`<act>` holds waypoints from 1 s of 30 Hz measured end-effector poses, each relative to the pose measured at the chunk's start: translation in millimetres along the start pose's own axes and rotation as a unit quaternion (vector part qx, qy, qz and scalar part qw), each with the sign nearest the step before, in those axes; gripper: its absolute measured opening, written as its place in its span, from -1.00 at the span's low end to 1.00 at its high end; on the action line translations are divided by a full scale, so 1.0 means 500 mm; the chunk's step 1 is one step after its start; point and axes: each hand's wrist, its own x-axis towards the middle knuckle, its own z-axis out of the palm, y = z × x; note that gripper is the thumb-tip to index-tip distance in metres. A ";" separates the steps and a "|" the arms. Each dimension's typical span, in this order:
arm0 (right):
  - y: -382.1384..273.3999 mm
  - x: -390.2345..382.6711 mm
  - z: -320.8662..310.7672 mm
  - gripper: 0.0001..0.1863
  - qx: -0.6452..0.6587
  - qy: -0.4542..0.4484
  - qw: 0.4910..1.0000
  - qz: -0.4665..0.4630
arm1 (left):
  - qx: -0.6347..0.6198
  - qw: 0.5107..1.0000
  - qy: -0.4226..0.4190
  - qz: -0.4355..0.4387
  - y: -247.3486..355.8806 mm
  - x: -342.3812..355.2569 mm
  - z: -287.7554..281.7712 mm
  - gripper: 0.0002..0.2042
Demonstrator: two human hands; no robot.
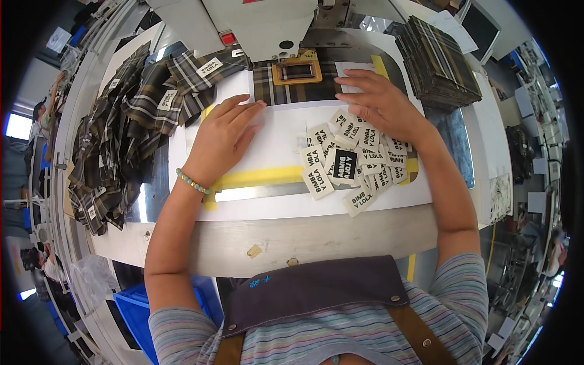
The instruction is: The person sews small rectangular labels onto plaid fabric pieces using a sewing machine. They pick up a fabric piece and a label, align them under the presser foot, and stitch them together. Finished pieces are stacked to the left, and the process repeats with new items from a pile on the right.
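My left hand [233,128], wearing a beaded bracelet, rests with slightly curled, separated fingers on the white board [249,149], its fingertips near the edge of a strip of brown plaid fabric [267,85]. My right hand [377,106] is open, fingertips at the fabric's right end and a white margin beside it. Between them, beneath the machine head [261,33], a tan clamp frame [281,73] sits on the fabric. Just below my right hand lies a loose heap of white rectangular labels [371,155], with one black label [344,164] on top.
Plaid pieces with white labels [121,134] pile up at left; a neat plaid stack [438,61] stands at back right. The pale table edge [316,237] runs before me. A blue bin [140,307] is below left. Small figures of other people show at the far left [42,109].
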 end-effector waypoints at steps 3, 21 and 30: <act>0.003 -0.002 0.002 -0.58 0.003 0.006 1.000 -0.004 | -0.004 1.000 0.001 -0.006 0.001 0.002 -0.002 -0.59; 0.008 -0.007 0.019 -0.59 -0.018 0.048 0.998 -0.026 | -0.037 0.999 -0.007 -0.010 -0.004 0.000 0.007 -0.59; -0.107 0.006 -0.099 -0.68 -0.003 0.031 0.997 -0.073 | -0.032 0.999 0.015 0.024 -0.005 0.003 0.009 -0.63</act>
